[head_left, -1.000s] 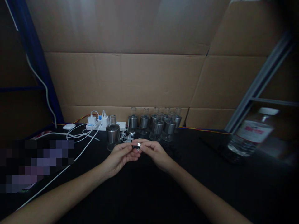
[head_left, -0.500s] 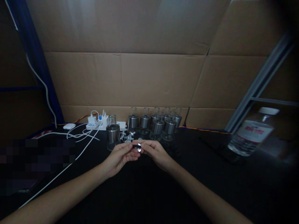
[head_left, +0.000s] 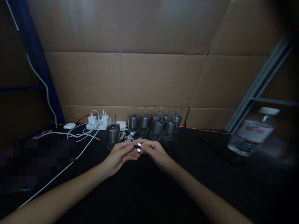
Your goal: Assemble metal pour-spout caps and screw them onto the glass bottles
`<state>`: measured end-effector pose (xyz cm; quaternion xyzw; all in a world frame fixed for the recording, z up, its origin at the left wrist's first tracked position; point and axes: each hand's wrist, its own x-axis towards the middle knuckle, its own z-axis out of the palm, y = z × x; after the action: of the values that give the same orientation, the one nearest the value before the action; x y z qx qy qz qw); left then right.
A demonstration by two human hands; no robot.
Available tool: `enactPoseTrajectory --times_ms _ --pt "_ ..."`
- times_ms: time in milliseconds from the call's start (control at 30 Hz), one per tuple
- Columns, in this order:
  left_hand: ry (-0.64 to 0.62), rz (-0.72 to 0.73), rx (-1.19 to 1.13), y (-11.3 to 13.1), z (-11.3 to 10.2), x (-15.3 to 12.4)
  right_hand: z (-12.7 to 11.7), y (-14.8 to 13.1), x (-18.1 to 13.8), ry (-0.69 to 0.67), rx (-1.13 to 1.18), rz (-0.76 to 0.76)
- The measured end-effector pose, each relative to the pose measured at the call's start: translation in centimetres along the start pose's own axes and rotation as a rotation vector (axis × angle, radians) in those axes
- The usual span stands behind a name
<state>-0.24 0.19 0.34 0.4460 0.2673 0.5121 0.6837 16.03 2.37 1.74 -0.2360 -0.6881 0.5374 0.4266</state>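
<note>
Both my hands meet over the black table, just in front of a row of small metal-and-glass cylinders. My left hand (head_left: 120,155) and my right hand (head_left: 155,152) are each closed in a pinch on one small shiny metal part (head_left: 138,147) held between their fingertips. The part is tiny and partly hidden by my fingers. A single metal cylinder with a glass top (head_left: 113,132) stands just behind my left hand. Several more like it (head_left: 161,124) stand in a cluster behind my right hand. Some small white pieces (head_left: 127,137) lie on the table near my fingertips.
A white power strip with plugs (head_left: 98,122) and white cables (head_left: 77,135) lie at the back left. A clear plastic bottle with a white cap (head_left: 251,132) stands at the right beside a metal frame (head_left: 261,81). Cardboard walls (head_left: 140,77) close the back.
My hands stay together on the small metal part, with only slight shifts of the fingers. Nothing else has moved.
</note>
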Motion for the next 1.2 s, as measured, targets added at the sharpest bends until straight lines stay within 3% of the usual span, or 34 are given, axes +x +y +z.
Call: enactPoseTrajectory --times_ms 200,333,433,533,633,700,867,933,1200 --pt "-0.005 0.112 0.274 1.2 0.5 0.0 0.4 0.1 0.0 0.068 0.160 0.027" --pt "0.089 0.266 0.486 3.3 1.1 -0.2 0.8 -0.2 0.0 0.142 0.256 0.105" --pt "0.298 0.581 0.699 6.3 0.7 -0.6 0.8 -0.2 0.1 0.179 0.299 0.138" --pt "0.621 0.897 0.919 9.5 -1.2 -1.4 0.7 0.0 0.2 0.190 0.334 0.118" --pt "0.959 0.972 1.206 11.6 -4.0 -2.3 0.7 0.1 0.2 0.185 0.370 0.095" --pt "1.118 0.852 1.347 11.9 -5.8 -2.9 0.7 0.1 0.2 0.189 0.377 0.090" --pt "1.115 0.337 1.457 10.3 -8.4 -3.4 0.8 0.1 0.3 0.211 0.363 0.109" --pt "1.170 0.182 1.442 9.5 -9.0 -3.1 0.9 0.0 0.3 0.210 0.362 0.111" --pt "1.137 0.026 1.415 8.0 -10.8 -2.3 0.9 -0.2 0.2 0.191 0.367 0.100"
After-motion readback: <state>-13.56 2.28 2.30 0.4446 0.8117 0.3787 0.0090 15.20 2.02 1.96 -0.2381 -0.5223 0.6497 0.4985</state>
